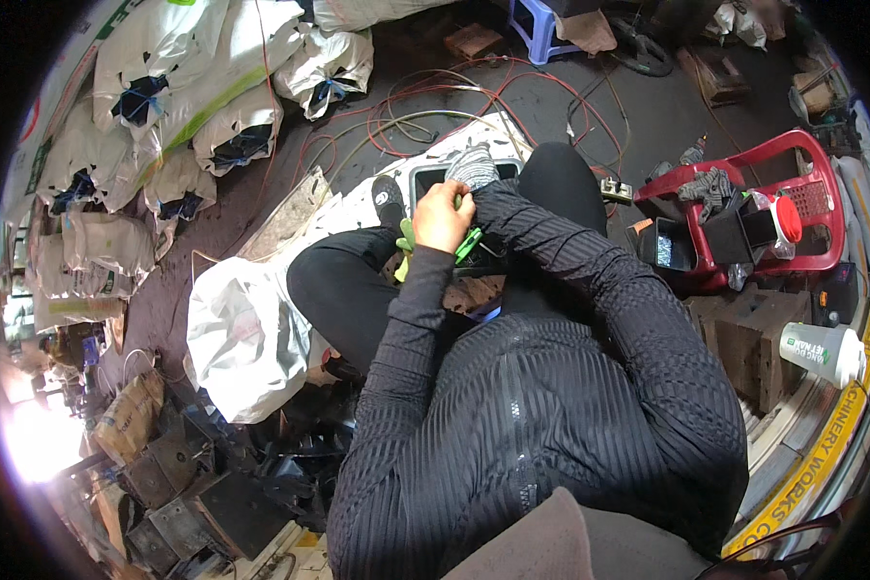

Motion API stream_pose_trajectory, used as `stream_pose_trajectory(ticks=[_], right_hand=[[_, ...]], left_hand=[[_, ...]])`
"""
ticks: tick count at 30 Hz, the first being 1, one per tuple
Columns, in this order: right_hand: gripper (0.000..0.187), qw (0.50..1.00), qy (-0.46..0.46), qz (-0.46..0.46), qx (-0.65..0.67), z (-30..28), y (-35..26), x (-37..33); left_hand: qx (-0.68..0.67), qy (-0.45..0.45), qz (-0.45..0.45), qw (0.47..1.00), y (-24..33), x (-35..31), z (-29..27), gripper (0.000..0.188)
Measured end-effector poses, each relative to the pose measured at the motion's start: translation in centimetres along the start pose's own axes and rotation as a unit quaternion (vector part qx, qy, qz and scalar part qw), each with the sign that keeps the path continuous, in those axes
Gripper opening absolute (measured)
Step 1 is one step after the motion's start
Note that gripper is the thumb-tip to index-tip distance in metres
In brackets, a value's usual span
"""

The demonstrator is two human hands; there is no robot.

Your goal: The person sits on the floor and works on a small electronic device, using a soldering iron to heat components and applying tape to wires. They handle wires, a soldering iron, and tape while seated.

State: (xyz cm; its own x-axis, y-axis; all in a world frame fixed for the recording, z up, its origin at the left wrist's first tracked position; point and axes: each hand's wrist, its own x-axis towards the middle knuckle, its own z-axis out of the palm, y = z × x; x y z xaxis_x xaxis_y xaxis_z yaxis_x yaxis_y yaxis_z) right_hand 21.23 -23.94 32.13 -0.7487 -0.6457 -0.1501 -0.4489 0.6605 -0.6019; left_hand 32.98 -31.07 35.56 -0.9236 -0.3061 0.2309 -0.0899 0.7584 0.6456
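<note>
My left hand (442,220) is bare, with its fingers closed at the wrist of my right hand, where they seem to pinch the cuff of a grey knitted glove. That glove covers my right hand (473,167), whose fingers point away over a black plastic crate (425,180) and look loosely stretched, with nothing seen in them. Below the hands, a bright green tool handle (468,245) lies by the crate. A yellow-green item (405,246) shows left of my left wrist; its kind is unclear. My forearms hide most of the crate's inside.
A red plastic stool (822,159) lies at the right, with a grey glove (708,188) and black boxes on it. A white sack (244,338) stands by my left knee. Red hoses (493,92) coil ahead. Stacked white sacks (179,77) fill the far left; a cup (822,353) stands right.
</note>
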Motion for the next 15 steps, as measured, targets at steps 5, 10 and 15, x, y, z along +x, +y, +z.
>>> stream_pose_trajectory(ticks=[5, 10, 15], right_hand=[[0.058, 0.999, 0.0, 0.006, 0.042, 0.5, 0.9, -0.8], [0.059, 0.997, 0.001, 0.009, 0.078, 0.6, 1.7, -1.7], [0.059, 0.994, 0.0, 0.007, 0.113, 1.1, 2.3, -2.7]], left_hand=[[-0.518, -0.131, -0.246, 0.809, -2.2, 0.7, 0.4, 0.021], [-0.144, -0.06, -0.027, 0.987, -0.9, -0.7, 2.2, 0.023], [-0.247, -0.177, -0.079, 0.95, -0.7, -0.2, 1.5, 0.021]])
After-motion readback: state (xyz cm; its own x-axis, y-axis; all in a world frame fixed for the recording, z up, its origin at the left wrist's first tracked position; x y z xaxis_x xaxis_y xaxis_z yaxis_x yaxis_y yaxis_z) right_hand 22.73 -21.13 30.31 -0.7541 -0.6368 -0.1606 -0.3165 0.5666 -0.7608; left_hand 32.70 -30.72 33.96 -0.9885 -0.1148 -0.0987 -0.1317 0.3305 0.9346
